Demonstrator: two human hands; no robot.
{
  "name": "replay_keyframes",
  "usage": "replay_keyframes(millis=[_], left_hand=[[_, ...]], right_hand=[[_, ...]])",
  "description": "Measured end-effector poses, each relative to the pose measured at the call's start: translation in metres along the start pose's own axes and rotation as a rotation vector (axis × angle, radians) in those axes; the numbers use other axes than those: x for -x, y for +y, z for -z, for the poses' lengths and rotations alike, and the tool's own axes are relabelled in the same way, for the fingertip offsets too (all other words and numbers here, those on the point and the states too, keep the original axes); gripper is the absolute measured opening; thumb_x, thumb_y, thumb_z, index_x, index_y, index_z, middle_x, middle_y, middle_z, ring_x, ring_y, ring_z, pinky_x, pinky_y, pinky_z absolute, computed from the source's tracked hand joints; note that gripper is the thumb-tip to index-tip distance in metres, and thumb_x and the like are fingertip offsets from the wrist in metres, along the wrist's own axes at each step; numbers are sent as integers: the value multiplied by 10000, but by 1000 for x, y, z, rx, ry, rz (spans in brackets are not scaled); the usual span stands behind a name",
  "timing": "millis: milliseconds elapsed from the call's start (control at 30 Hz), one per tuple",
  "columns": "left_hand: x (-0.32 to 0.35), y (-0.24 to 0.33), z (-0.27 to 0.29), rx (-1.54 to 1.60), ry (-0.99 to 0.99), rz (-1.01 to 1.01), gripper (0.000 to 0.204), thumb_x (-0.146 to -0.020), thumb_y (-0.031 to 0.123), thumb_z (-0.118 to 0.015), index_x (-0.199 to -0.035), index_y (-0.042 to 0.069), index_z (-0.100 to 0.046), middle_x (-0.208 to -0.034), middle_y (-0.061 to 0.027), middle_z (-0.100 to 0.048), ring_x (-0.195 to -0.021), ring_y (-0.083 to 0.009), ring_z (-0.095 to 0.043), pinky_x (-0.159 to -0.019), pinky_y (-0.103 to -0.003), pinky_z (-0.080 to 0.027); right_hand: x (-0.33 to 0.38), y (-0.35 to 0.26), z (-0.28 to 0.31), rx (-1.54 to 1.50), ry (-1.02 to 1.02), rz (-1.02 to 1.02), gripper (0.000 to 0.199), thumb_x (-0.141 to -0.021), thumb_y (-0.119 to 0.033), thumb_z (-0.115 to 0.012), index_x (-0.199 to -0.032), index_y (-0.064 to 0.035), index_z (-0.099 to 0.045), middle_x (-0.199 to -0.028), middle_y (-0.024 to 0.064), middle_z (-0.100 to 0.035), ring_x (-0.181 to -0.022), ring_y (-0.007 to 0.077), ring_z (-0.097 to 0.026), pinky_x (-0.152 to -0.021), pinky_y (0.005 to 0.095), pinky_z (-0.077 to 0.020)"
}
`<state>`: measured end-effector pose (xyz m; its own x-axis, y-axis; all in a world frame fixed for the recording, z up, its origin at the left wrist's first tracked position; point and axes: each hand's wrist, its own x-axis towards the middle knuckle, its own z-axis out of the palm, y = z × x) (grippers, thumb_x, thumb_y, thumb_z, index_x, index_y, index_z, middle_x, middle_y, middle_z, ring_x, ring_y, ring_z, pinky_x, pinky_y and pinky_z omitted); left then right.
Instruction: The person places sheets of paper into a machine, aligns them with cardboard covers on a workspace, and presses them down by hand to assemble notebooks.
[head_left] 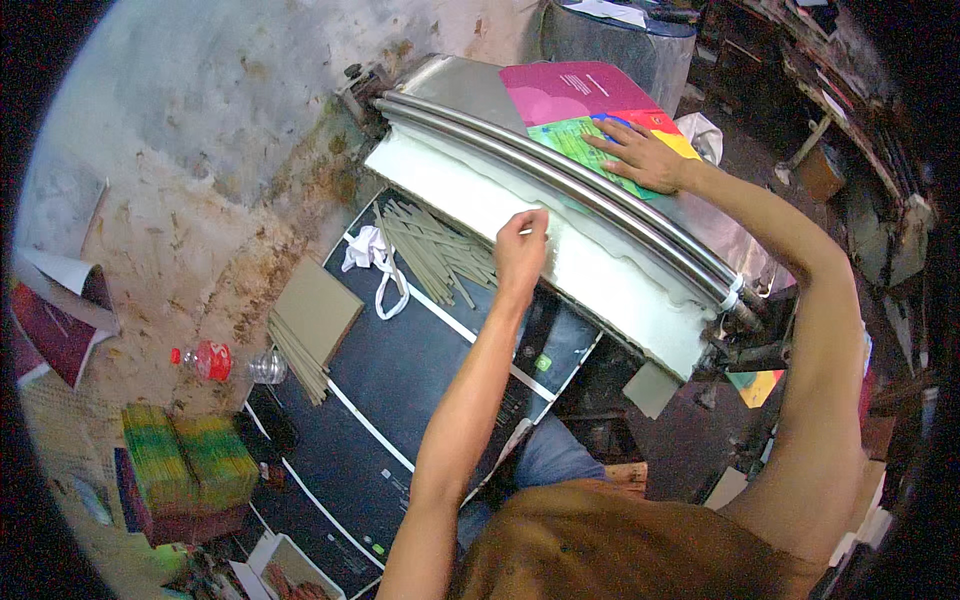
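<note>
My right hand [645, 158] lies flat, fingers spread, on a printed sheet [590, 92] in magenta, green, red and yellow. That sheet rests on the far side of a machine with long shiny metal rollers [560, 165], its near edge by the rollers. My left hand [522, 255] is closed above the near edge of the machine's long white trough [630, 300]. A small pale bit shows at its fingers, but what it holds is too hidden to name. A wet-looking white layer with a wavy edge lies along the trough beside the rollers.
Below the trough, a dark panelled surface [400, 350] carries grey board strips [430, 245], a white cloth strip [390, 275] and stacked grey boards [318, 305]. Left are a plastic bottle [212, 361] and green-yellow printed stacks [185, 460]. A drum [625, 45] stands behind the machine.
</note>
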<state>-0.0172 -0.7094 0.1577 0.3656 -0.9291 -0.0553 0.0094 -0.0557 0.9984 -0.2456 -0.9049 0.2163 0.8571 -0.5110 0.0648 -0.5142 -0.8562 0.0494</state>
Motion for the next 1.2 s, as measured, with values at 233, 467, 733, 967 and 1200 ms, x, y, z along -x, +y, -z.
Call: replay_keyframes(millis=[233,467,733,967,1200], left_hand=[[-5,0,-33,111,-38,120,339,-970,300,-666,-1093,-15,-691,-902,-71,-672,-775,-139,-611,-660,-298,-475],[0,1,-25,306,-62,191,294,-945,247,-670,-940,-45,-702,-785,-35,-630,-710,-130,-538,-664,-313,-450],[83,27,82,176,-39,95,312,-962,300,-643,-800,36,-686,-684,6,-586,-608,-98,-502,-579,-295,-414],[180,53,168,6,31,35,327,-939,330,-666,-886,16,-740,-711,13,-611,-626,-87,-496,-593,-279,-431],[260,103,323,-668,195,-40,227,-884,193,-639,-740,20,-672,-645,-109,-644,-639,-205,-640,-591,-390,-486]], right_hand=[[14,-12,2,-31,31,16,548,-1067,-437,-306,-1568,-218,-341,-1617,182,-291,-1486,350,-291,-1218,527,-202],[-3,-7,15,-687,-8,-179,602,-1075,-485,-267,-1507,-112,-457,-1500,227,-475,-1392,327,-456,-1185,401,-304],[-140,-135,110,154,151,304,542,-834,-236,-702,-1359,-154,-594,-1414,85,-573,-1281,317,-528,-1080,468,-417],[-255,-251,56,624,-29,537,275,-941,-314,-580,-1174,-320,-725,-1561,46,-416,-1468,316,-323,-1147,587,-301],[-280,-288,75,500,341,406,361,-716,-242,-789,-1069,-194,-728,-1354,54,-579,-1372,315,-417,-1061,600,-334]])
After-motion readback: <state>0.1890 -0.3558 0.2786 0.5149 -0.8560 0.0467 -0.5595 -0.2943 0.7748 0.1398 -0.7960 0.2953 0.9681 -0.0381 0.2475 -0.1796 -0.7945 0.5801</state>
